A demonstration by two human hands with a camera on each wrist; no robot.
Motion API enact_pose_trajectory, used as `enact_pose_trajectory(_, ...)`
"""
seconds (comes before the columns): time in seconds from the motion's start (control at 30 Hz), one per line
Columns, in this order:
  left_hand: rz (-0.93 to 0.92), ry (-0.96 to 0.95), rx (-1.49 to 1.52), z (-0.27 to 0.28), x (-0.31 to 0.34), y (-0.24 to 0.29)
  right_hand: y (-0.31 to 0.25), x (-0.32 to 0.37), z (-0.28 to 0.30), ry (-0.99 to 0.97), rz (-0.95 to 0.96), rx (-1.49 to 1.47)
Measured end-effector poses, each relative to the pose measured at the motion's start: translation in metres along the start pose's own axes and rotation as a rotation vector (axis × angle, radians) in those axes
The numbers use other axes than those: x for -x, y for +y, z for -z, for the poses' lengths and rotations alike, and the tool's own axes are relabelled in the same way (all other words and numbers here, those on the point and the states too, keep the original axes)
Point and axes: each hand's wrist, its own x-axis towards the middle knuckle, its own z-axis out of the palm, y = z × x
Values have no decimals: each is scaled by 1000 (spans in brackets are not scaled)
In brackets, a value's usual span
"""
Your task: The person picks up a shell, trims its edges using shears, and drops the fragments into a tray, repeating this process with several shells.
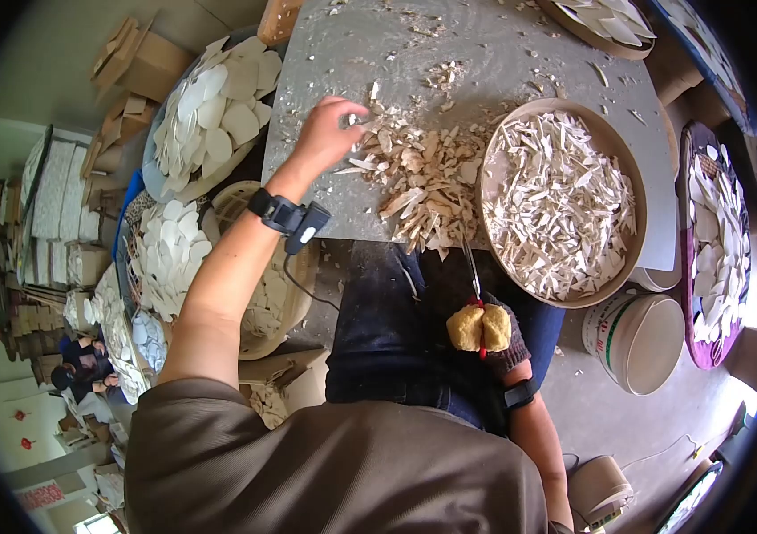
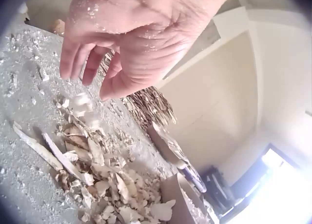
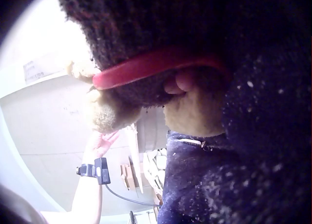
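Note:
My bare left hand (image 1: 329, 133) is above the table at the left end of a heap of brown-and-white chips (image 1: 432, 169). Its fingers are loosely bent, with a gap to the thumb; in the left wrist view, a blurred white piece (image 2: 80, 104) is just below the fingertips of that hand (image 2: 131, 43). My gloved right hand (image 1: 509, 338) grips scissors with red handles (image 1: 483, 352) and yellow padding (image 1: 465, 328), low over the lap. The blades (image 1: 472, 271) point at the table edge. In the right wrist view, the glove (image 3: 141, 33) and red handle (image 3: 131, 73) appear close up.
A round tray (image 1: 482, 191) full of white strips overhangs the table's near edge on the right. Beyond it stand a white bucket (image 1: 610, 334) and a purple-rimmed tray (image 1: 688, 267). Baskets of pale flat pieces (image 1: 218, 116) lie at left. A person (image 1: 85, 363) sits far left.

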Motion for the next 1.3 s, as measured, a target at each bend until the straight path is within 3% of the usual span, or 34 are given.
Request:
enact_pose_trajectory(0.1, -96, -124, 113, -16, 3, 49, -4, 1, -4, -6, -48, -93)
enact_pose_trajectory(0.2, -332, -204, -128, -43, 28, 64, -2, 0, 2, -44, -104, -124)
enact_pose_trajectory(0.3, -445, -297, -31, -40, 45, 69, 3, 1, 2, -16, -109, -178)
enact_pose_trajectory(0.4, -300, -337, 247, -22, 44, 62, -3, 0, 0, -10, -163, -350)
enact_pose_trajectory(0.47, -110, -202, 296, -6, 31, 62, -2, 0, -1, -14, -196, -461)
enact_pose_trajectory(0.5, 25, -181, 329, 1, 19, 55, -1, 0, -1, -9, -184, -393)
enact_pose_trajectory(0.57, 118, 0, 287, -7, -7, 15, 5, 0, -1, 6, -158, -257)
enact_pose_trajectory(0.67, 354, -26, 225, -13, -53, -25, 4, 0, 1, -18, -160, -295)
enact_pose_trajectory(0.77, 362, -36, -100, -22, -76, -17, 8, 0, 1, 5, -228, -473)
enact_pose_trajectory(0.8, 290, -2, -226, -28, -80, -20, 7, 1, 1, 4, -186, -362)
enact_pose_trajectory(0.9, 328, -239, -242, -20, -90, -6, -4, 0, 1, 8, -111, -140)
enact_pose_trajectory(1.0, 362, -253, 236, -9, -81, 5, -9, -1, 0, 19, -123, -185)
enact_pose_trajectory(1.1, 333, -218, 453, 3, -63, 20, -12, 1, -1, 16, -106, -197)
enact_pose_trajectory(1.17, 331, -231, 472, 10, -51, 28, -4, 0, 1, 7, -64, -43)
enact_pose_trajectory(1.3, 375, -236, 473, 14, -34, 26, -3, 1, 1, -14, -114, -209)
